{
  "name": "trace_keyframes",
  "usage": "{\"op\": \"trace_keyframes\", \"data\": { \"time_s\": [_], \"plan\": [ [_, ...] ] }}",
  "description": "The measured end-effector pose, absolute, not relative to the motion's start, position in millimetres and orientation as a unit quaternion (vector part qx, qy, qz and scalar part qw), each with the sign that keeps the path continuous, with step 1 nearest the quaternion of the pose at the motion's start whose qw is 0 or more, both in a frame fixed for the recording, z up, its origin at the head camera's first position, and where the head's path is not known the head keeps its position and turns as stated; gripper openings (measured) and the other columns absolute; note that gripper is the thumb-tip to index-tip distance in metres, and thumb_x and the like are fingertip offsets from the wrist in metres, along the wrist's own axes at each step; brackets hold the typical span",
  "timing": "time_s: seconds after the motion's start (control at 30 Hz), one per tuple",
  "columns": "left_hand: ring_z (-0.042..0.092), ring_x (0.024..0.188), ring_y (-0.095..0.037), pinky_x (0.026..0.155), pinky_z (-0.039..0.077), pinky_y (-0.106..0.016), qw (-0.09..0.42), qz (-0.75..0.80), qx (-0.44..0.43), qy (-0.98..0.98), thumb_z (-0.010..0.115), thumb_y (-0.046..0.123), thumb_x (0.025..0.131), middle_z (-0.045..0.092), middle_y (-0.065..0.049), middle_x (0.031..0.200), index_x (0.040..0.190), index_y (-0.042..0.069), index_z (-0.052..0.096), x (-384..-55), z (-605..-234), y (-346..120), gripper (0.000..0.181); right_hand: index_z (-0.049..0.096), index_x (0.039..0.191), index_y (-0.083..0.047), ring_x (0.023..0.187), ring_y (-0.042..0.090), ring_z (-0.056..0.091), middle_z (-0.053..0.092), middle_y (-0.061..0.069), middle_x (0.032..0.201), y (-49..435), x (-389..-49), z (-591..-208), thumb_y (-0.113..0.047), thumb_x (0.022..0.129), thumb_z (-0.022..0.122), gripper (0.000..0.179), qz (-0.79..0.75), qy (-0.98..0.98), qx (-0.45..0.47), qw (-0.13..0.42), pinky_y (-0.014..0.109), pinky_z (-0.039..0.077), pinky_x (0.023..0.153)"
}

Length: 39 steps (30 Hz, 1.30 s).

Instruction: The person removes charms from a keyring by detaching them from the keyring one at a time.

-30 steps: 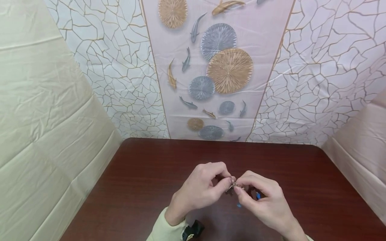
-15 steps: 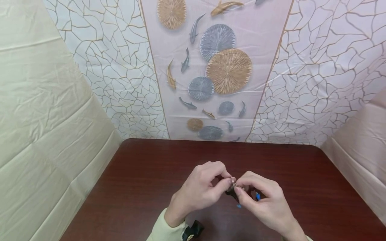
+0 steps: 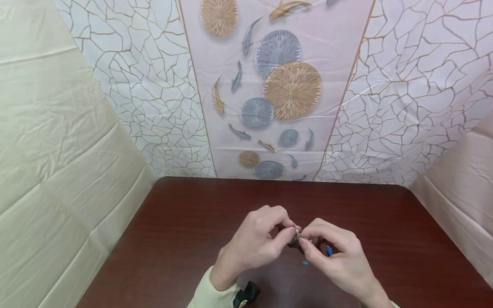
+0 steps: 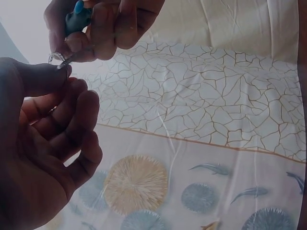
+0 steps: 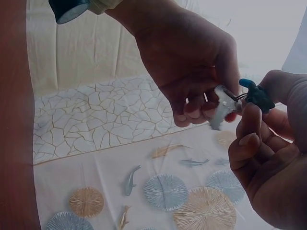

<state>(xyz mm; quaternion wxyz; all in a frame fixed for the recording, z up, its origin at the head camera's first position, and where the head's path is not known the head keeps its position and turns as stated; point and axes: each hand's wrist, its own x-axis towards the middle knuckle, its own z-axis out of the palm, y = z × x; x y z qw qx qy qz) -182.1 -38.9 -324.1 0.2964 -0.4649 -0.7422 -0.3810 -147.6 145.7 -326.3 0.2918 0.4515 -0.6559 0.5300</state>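
Observation:
Over the table, both hands meet fingertip to fingertip at a small metal key ring point(image 3: 297, 232). My left hand point(image 3: 256, 237) pinches the ring between thumb and index finger. My right hand point(image 3: 339, 252) pinches the short chain of a keychain beside the ring. A teal charm point(image 5: 259, 98) with a bright blue part sits against the right fingers; in the head view only blue bits point(image 3: 329, 251) of it show. From the ring hangs a silvery key point(image 5: 222, 110), seen in the right wrist view below the left fingertips. Fingers cover much of the ring and chain.
The dark red-brown table point(image 3: 185, 222) spreads under the hands. A black wrist camera point(image 3: 247, 294) sits at the left cuff. Behind the table hangs a patterned cloth point(image 3: 269, 128), and plain pale cloth point(image 3: 57, 171) closes off the left side.
Both hands stay almost in place, fingertips together. The dark hanging piece below the ring swung lower half a second ago and now sits higher, nearer the fingertips.

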Motion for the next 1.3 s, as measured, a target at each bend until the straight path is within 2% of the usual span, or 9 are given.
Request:
{"op": "trace_keyframes", "data": {
  "time_s": [0.17, 0.27, 0.37, 0.5, 0.67, 0.87, 0.97, 1.2, 1.3],
  "plan": [
    [0.049, 0.063, 0.006, 0.061, 0.037, -0.004, 0.28, -0.383, -0.45, -0.756, 0.065, 0.006, 0.085, 0.066, 0.014, 0.072, 0.082, 0.019, 0.062, -181.7, -324.6, -38.0, 0.013, 0.065, 0.087, -0.003, 0.062, 0.001, 0.046, 0.056, -0.001, 0.073, 145.3, -147.1, -326.0, 0.018, 0.077, 0.066, 0.024, 0.527, -0.659, 0.449, 0.293, 0.014, 0.03, 0.045],
    [0.052, 0.067, 0.007, 0.065, 0.041, -0.003, 0.276, -0.391, -0.459, -0.749, 0.064, 0.005, 0.086, 0.064, 0.012, 0.076, 0.088, 0.017, 0.062, -182.6, -324.2, -37.0, 0.012, 0.065, 0.086, -0.003, 0.062, 0.002, 0.045, 0.056, -0.001, 0.073, 145.4, -146.1, -325.7, 0.018, 0.077, 0.066, 0.023, 0.522, -0.665, 0.444, 0.297, 0.014, 0.031, 0.045],
    [0.054, 0.072, 0.005, 0.07, 0.042, -0.005, 0.296, -0.381, -0.466, -0.742, 0.066, 0.005, 0.087, 0.062, 0.011, 0.08, 0.09, 0.016, 0.063, -182.8, -323.6, -36.9, 0.012, 0.064, 0.086, -0.003, 0.062, 0.002, 0.045, 0.055, -0.001, 0.073, 145.4, -145.6, -325.9, 0.018, 0.077, 0.066, 0.023, 0.521, -0.665, 0.445, 0.298, 0.015, 0.031, 0.044],
    [0.054, 0.07, 0.003, 0.069, 0.04, -0.009, 0.327, -0.363, -0.464, -0.739, 0.067, 0.006, 0.085, 0.063, 0.012, 0.079, 0.083, 0.017, 0.062, -182.4, -323.1, -37.1, 0.013, 0.064, 0.087, -0.003, 0.061, 0.002, 0.045, 0.056, -0.001, 0.073, 145.9, -147.0, -327.3, 0.018, 0.077, 0.066, 0.023, 0.525, -0.662, 0.448, 0.293, 0.013, 0.03, 0.045],
    [0.05, 0.061, 0.002, 0.065, 0.036, -0.007, 0.322, -0.361, -0.453, -0.749, 0.067, 0.007, 0.083, 0.064, 0.014, 0.072, 0.075, 0.019, 0.057, -181.1, -323.6, -37.7, 0.018, 0.065, 0.087, -0.004, 0.062, 0.001, 0.046, 0.056, -0.002, 0.074, 146.3, -148.7, -330.2, 0.02, 0.075, 0.066, 0.026, 0.527, -0.661, 0.452, 0.284, 0.011, 0.03, 0.046],
    [0.051, 0.067, 0.004, 0.067, 0.038, -0.006, 0.303, -0.373, -0.447, -0.754, 0.066, 0.006, 0.083, 0.061, 0.015, 0.074, 0.084, 0.019, 0.061, -180.8, -323.6, -38.0, 0.014, 0.065, 0.087, -0.005, 0.061, 0.001, 0.045, 0.056, -0.003, 0.073, 146.7, -147.9, -329.8, 0.02, 0.074, 0.066, 0.028, 0.52, -0.67, 0.444, 0.288, 0.012, 0.031, 0.045],
    [0.054, 0.072, 0.004, 0.071, 0.04, -0.008, 0.315, -0.366, -0.459, -0.746, 0.066, 0.005, 0.084, 0.06, 0.013, 0.078, 0.087, 0.018, 0.063, -181.3, -323.0, -38.0, 0.014, 0.065, 0.086, -0.004, 0.061, 0.001, 0.046, 0.056, -0.002, 0.072, 145.8, -147.0, -328.1, 0.02, 0.074, 0.066, 0.027, 0.521, -0.669, 0.445, 0.289, 0.013, 0.031, 0.045],
    [0.053, 0.066, 0.003, 0.069, 0.039, -0.011, 0.335, -0.358, -0.462, -0.739, 0.065, 0.002, 0.081, 0.063, 0.013, 0.076, 0.078, 0.017, 0.059, -180.2, -322.5, -36.9, 0.016, 0.065, 0.087, -0.004, 0.06, 0.001, 0.045, 0.055, -0.002, 0.072, 143.8, -144.9, -326.4, 0.019, 0.075, 0.066, 0.027, 0.521, -0.668, 0.447, 0.287, 0.01, 0.031, 0.046],
    [0.052, 0.066, 0.004, 0.069, 0.039, -0.01, 0.325, -0.362, -0.457, -0.745, 0.065, 0.004, 0.082, 0.063, 0.013, 0.076, 0.08, 0.018, 0.06, -179.3, -322.3, -36.9, 0.015, 0.065, 0.087, -0.004, 0.06, 0.001, 0.045, 0.055, -0.002, 0.072, 144.0, -145.3, -327.0, 0.018, 0.076, 0.067, 0.024, 0.517, -0.668, 0.448, 0.291, 0.01, 0.031, 0.046]
  ]
}}
